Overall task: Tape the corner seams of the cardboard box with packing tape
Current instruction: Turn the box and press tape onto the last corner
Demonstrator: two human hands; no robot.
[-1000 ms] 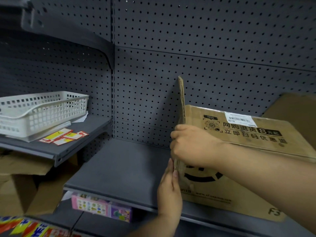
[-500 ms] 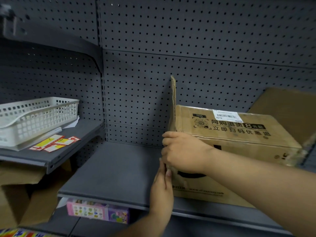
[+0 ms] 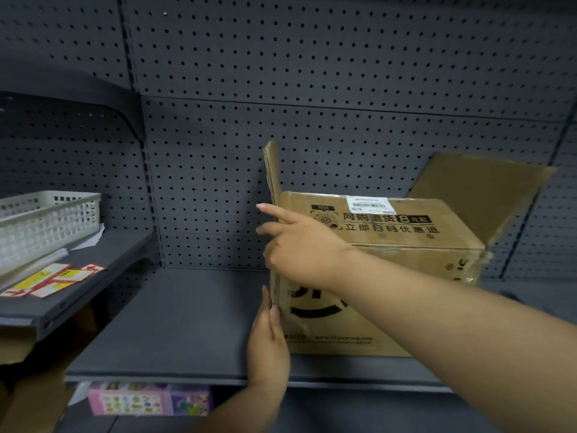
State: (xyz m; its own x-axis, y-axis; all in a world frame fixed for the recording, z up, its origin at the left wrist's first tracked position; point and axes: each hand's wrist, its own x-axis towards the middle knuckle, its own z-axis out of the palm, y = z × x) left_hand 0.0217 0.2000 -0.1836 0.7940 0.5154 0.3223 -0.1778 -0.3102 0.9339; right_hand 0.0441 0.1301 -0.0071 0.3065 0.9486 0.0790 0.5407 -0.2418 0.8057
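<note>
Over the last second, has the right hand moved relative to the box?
Yes. The right hand has crept up the left corner of the cardboard box toward its top edge, fingers uncurling.

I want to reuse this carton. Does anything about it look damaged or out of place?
Yes. The brown cardboard box is crumpled at its right near corner, with wrinkled clear tape there. Its narrow left flap stands upright and the wide right flap leans open.
</note>
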